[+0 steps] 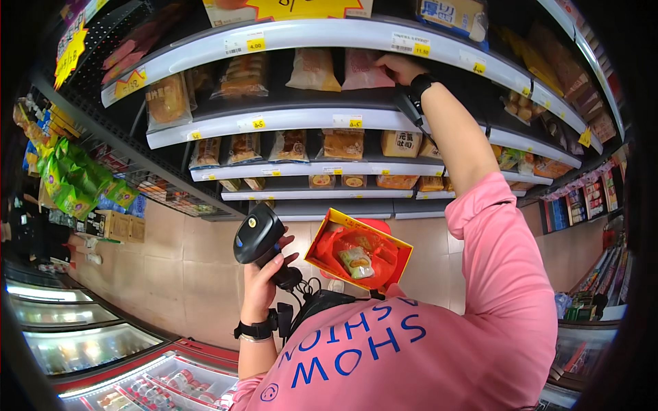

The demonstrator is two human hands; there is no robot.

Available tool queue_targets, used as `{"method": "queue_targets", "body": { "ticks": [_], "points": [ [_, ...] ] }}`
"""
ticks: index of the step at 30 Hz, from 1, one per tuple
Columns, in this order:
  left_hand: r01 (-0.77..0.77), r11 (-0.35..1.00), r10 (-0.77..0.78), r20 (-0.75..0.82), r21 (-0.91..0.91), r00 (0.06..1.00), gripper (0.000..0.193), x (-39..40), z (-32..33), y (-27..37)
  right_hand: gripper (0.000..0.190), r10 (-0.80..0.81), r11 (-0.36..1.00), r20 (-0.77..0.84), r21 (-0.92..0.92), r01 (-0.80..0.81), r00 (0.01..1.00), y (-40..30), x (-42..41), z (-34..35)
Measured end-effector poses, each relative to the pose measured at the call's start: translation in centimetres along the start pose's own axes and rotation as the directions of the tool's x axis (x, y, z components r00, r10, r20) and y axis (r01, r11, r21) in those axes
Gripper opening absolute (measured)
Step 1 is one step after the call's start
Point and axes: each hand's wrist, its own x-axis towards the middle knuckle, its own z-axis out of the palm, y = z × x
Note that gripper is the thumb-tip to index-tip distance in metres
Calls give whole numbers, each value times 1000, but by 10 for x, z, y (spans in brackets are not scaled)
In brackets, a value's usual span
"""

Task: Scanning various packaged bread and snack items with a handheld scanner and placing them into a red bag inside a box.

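My left hand (264,282) grips the handle of a black handheld barcode scanner (258,234), its head tilted up and a cable hanging below. My right hand (402,69) reaches onto the shelf, fingers touching the right edge of a pink plastic bread package (365,71); whether they grip it cannot be told. A cream-coloured package (312,69) lies just left of it. Further left are a bag of sliced bread rolls (240,74) and a bagged loaf (168,100). Below my arms, a yellow and red box (317,237) holds a red plastic bag and a small wrapped pastry (356,262).
Shelf edges (288,118) with price tags curve across in front, with packaged bread on lower tiers. Green snack bags (72,177) hang at left near stacked cartons (121,225). A red stool (378,225) stands under the box. Freezers (175,377) are at lower left.
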Motion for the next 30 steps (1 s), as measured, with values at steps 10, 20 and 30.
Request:
{"method": "queue_targets", "body": {
  "ticks": [10,20,30],
  "points": [
    [32,996,-39,87,78,995,50,19,10,-10,34,-529,753,-286,-593,286,799,-40,-152,66],
    [235,919,-248,-1,317,969,42,8,23,-42,15,68,985,108,-163,-50,992,236,-321,200],
    [375,823,-311,-214,427,926,25,-23,18,-57,77,854,135,-239,-756,-640,463,342,-299,302]
  ]
}}
